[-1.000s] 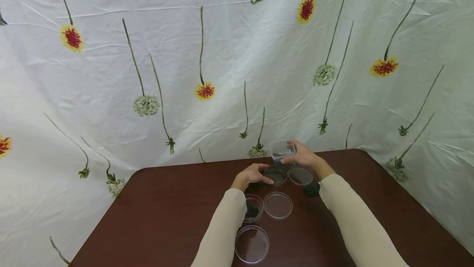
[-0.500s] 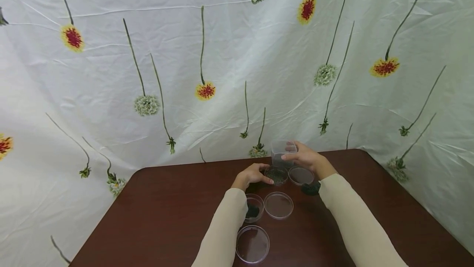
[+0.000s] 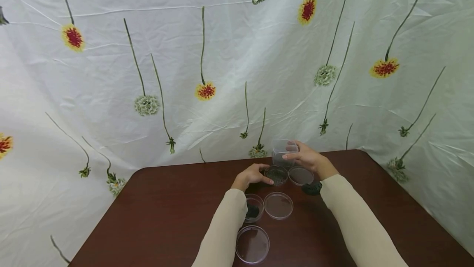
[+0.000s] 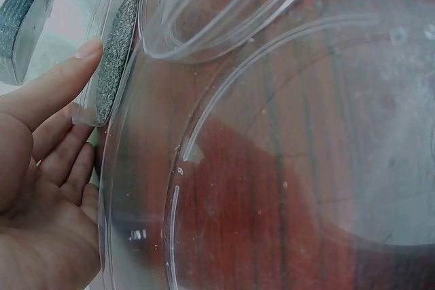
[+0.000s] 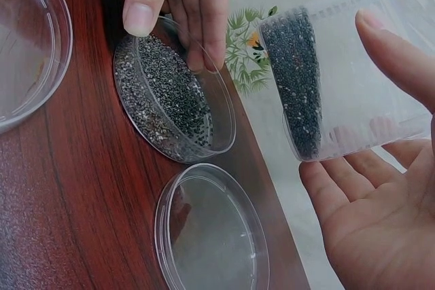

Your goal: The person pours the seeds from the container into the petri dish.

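At the back of the table, my left hand [image 3: 252,175] holds a clear petri dish [image 3: 275,176], its thumb on the near rim and its fingers against the far side. Dark grains [image 5: 173,86] cover the dish's bottom. Behind it, my right hand [image 3: 307,159] grips a clear plastic container [image 3: 283,158] between thumb and fingers, above table height. More dark grains [image 5: 296,83] lie in the bottom of that container. Right of the filled dish sits another clear round dish [image 3: 300,175], with no grains in it.
Nearer the body, a clear dish [image 3: 278,205] and another dish [image 3: 253,244] rest on the brown table [image 3: 166,213]. One more dish [image 3: 255,198] lies partly behind my left sleeve [image 3: 224,230]. A flowered white cloth [image 3: 222,53] hangs beyond the table's back edge.
The container in my right hand has turned from tilted to more upright and shifted slightly right. My left hand stays at the dish with grains.
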Motion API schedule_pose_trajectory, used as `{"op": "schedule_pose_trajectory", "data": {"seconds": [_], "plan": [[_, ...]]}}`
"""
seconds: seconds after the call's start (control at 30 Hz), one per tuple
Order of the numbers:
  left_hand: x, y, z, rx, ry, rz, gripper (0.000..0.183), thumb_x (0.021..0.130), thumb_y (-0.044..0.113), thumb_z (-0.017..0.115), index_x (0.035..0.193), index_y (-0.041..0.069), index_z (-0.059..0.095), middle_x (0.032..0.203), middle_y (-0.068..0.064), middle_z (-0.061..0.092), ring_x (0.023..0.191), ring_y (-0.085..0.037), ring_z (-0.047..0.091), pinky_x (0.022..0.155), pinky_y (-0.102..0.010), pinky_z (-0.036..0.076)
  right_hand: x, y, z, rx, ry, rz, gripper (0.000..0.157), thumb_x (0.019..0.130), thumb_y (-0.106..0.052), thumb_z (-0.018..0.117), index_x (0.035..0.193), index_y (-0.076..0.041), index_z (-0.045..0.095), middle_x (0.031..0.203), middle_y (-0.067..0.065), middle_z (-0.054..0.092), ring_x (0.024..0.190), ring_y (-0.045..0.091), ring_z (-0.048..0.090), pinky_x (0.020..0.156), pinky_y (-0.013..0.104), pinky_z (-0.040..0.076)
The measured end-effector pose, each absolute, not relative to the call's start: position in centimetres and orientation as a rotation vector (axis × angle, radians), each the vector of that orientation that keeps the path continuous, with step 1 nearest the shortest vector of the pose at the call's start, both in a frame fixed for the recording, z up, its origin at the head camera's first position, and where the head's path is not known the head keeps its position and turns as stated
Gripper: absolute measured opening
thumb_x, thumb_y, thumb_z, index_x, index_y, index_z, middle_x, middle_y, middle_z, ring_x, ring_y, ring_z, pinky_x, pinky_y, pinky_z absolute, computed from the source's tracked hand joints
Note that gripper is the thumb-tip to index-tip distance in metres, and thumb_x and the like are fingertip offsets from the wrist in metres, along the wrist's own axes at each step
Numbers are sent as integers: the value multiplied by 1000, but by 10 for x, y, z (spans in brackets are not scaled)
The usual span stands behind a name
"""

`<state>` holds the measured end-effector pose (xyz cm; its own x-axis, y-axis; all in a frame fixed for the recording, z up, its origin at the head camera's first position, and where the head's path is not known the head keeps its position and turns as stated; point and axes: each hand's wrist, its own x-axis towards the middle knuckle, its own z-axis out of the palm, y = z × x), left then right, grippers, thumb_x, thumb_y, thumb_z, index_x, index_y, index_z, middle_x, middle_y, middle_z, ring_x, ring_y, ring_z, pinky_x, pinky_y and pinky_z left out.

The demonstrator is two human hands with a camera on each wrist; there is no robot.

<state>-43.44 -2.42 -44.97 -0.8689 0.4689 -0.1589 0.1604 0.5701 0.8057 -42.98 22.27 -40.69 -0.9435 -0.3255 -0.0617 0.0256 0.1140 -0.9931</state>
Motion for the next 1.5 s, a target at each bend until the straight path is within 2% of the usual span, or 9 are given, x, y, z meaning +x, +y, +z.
{"op": "schedule_pose_trajectory", "data": {"seconds": [0.53,1.07,1.3,1.5], "plan": [[-431,-25,-449,530,2450,1200,71,91,18,83,154,10,50,153,-13,49,144,-34,40,114,-51,36,-424,232,-405,-330,2135,-1896,91,98,-5,69,163,2,6,165,32,14,150,47,20,120,59,16],[-430,-25,-450,515,2432,1237,71,90,16,84,153,10,51,155,-14,47,145,-36,38,114,-53,35,-414,255,-398,-389,2155,-1883,93,98,-5,69,163,3,3,164,33,12,150,47,20,120,57,21],[-429,-24,-451,519,2426,1244,71,91,16,83,154,10,51,155,-14,46,146,-37,37,114,-54,35,-406,265,-395,-419,2156,-1864,94,97,-4,70,162,5,2,164,35,12,150,48,20,120,58,17],[-428,-26,-450,530,2423,1249,71,91,16,83,154,9,50,156,-14,45,146,-37,36,115,-54,34,-400,272,-394,-454,2153,-1848,93,97,-4,70,162,6,4,163,35,14,149,48,22,120,58,19]]}}
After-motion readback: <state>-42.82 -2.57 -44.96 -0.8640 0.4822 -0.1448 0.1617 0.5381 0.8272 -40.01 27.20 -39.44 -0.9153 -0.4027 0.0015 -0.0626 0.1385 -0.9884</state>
